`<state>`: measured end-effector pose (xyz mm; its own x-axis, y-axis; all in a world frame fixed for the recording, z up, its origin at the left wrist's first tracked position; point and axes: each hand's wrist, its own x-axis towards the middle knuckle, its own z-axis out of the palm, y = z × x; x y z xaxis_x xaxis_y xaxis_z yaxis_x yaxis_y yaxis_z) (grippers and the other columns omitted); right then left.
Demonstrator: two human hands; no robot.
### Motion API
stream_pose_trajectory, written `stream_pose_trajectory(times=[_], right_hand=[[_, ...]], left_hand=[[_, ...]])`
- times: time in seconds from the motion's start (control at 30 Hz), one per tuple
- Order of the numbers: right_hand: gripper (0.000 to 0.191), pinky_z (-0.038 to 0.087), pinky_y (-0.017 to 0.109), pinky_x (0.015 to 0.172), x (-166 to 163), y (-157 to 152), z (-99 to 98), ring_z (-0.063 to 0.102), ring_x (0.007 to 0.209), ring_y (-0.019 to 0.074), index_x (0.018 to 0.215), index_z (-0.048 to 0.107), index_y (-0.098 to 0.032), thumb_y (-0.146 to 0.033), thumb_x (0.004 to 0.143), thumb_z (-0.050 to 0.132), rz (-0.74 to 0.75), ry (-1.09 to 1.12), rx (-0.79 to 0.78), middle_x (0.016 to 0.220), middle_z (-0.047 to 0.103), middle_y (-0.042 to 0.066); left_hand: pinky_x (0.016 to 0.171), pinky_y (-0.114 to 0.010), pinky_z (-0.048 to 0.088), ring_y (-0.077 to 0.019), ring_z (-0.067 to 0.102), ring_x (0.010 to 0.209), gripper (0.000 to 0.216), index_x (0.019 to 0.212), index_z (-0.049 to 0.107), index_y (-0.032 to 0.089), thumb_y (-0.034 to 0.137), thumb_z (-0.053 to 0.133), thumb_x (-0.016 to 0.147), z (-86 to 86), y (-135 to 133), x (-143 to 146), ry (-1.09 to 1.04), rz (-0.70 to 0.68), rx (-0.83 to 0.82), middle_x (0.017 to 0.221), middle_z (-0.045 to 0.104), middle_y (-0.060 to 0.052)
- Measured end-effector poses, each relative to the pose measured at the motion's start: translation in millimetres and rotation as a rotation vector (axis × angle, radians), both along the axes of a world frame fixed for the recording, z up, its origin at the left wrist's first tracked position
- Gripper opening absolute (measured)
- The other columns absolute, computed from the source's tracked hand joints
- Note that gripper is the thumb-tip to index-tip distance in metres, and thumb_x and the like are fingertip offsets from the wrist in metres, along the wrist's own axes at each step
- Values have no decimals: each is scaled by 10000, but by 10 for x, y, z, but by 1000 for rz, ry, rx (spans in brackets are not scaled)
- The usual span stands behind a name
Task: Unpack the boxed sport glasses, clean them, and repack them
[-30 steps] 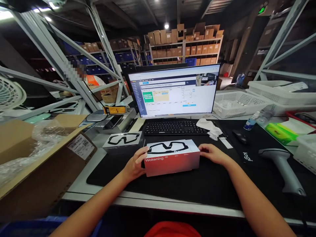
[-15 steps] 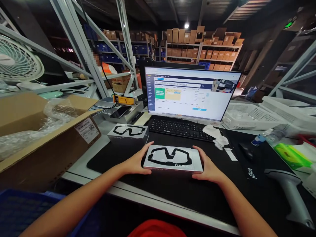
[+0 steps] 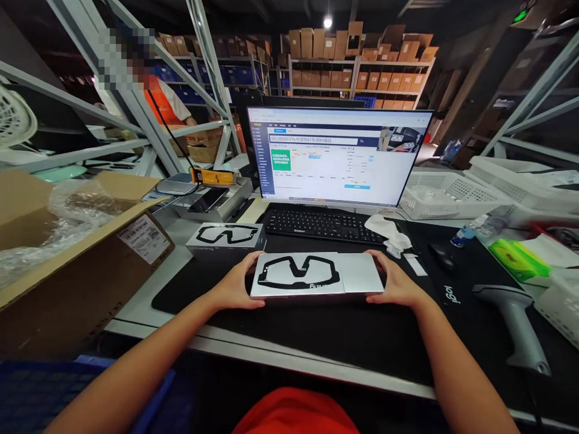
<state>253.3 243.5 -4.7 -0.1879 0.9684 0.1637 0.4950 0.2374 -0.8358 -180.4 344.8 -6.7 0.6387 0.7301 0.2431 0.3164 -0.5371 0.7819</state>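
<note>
A flat silver box (image 3: 316, 275) printed with a black goggle outline lies on the black desk mat (image 3: 344, 331) in front of me. At its right end a plain silver inner part sticks out of the printed sleeve. My left hand (image 3: 236, 284) grips the box's left end, fingers curled on it. My right hand (image 3: 394, 283) grips the right end at the plain part. A second box of the same kind (image 3: 226, 239) stands just beyond, to the left.
Behind the box are a keyboard (image 3: 323, 224) and a lit monitor (image 3: 338, 155). An open cardboard carton (image 3: 81, 265) with bubble wrap fills the left. A barcode scanner (image 3: 515, 319), mouse (image 3: 441, 255), tissue (image 3: 389, 234) and white baskets (image 3: 452, 196) sit right. A person in orange stands far left behind racks.
The box went from standing on its red side to lying flat. Its plain inner part now shows at the right end, and my hands have moved further apart.
</note>
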Motion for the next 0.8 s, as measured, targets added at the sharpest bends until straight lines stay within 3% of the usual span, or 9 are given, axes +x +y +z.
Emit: stream_pose_trajectory(times=[0.17, 0.4, 0.8], right_hand=[[966, 467, 489, 1086, 32, -30, 11, 547, 1242, 335, 1356, 419, -225, -282, 530, 916, 12, -11, 10, 1324, 537, 128], [954, 460, 488, 1101, 143, -39, 8, 541, 1278, 345, 1363, 414, -233, -321, 550, 906, 5, -18, -38, 1344, 543, 133], [957, 517, 430, 1027, 97, -46, -12, 553, 1283, 356, 1341, 433, -220, -411, 535, 912, 2, 17, -72, 1358, 561, 156]], left_hand=[[1137, -597, 418, -391, 543, 1330, 1026, 1410, 362, 196, 373, 888, 547, 102, -78, -257, 21, 37, 17, 1394, 554, -180], [1181, -623, 331, -420, 459, 1403, 1094, 1432, 318, 203, 440, 903, 538, 107, -148, -416, 26, 93, -131, 1479, 462, -211], [1153, -626, 363, -423, 500, 1364, 1131, 1460, 342, 194, 589, 884, 550, 103, -299, -806, -36, 153, -76, 1452, 495, -225]])
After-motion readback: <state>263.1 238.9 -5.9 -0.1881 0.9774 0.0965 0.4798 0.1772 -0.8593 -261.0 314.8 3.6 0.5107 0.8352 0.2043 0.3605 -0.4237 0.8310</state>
